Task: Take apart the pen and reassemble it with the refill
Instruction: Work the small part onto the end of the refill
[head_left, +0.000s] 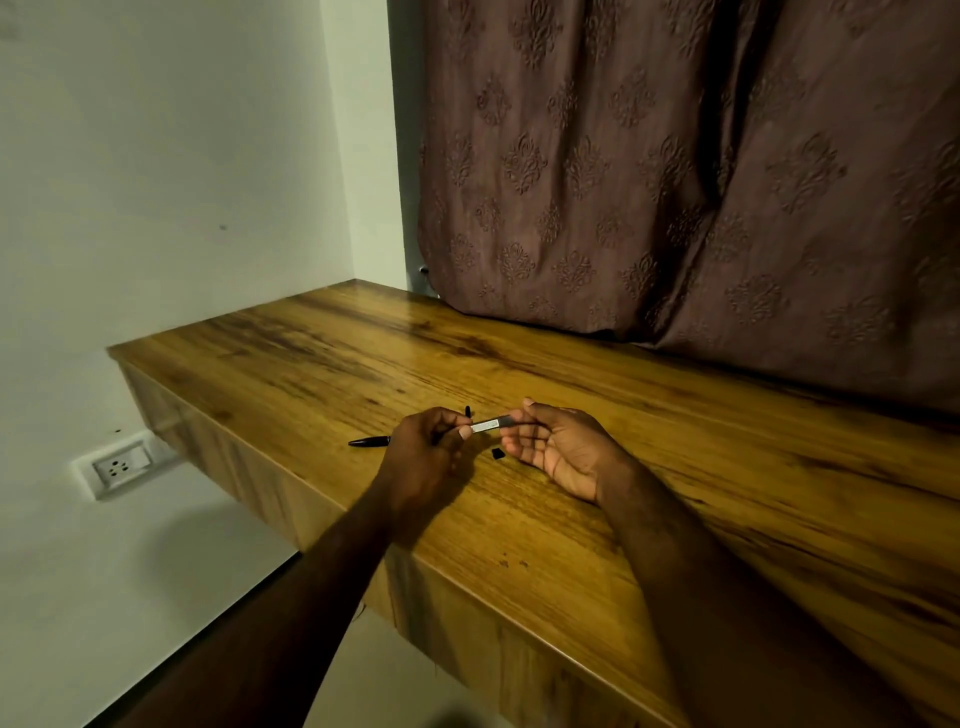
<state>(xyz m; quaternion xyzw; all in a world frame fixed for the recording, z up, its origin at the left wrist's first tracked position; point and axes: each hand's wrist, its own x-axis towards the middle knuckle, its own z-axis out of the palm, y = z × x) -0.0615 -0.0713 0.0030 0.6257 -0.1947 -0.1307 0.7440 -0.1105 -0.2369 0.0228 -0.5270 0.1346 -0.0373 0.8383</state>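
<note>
Both hands hold a slim pen part with a pale label (487, 425) just above the wooden desk (649, 467). My left hand (423, 457) pinches its left end with fingertips curled. My right hand (558, 449), palm turned up, grips its right end between thumb and fingers. A dark tip (468, 411) sticks up behind my left hand; what it belongs to is hidden. A black tapered pen piece (369, 441) lies on the desk left of my left hand. A small black piece (497, 453) lies on the desk under my hands.
The desk's front edge (441, 566) runs diagonally below my forearms. A brown patterned curtain (675, 182) hangs down onto the desk's back. A wall socket (120, 466) sits on the white wall to the left, below the desk level.
</note>
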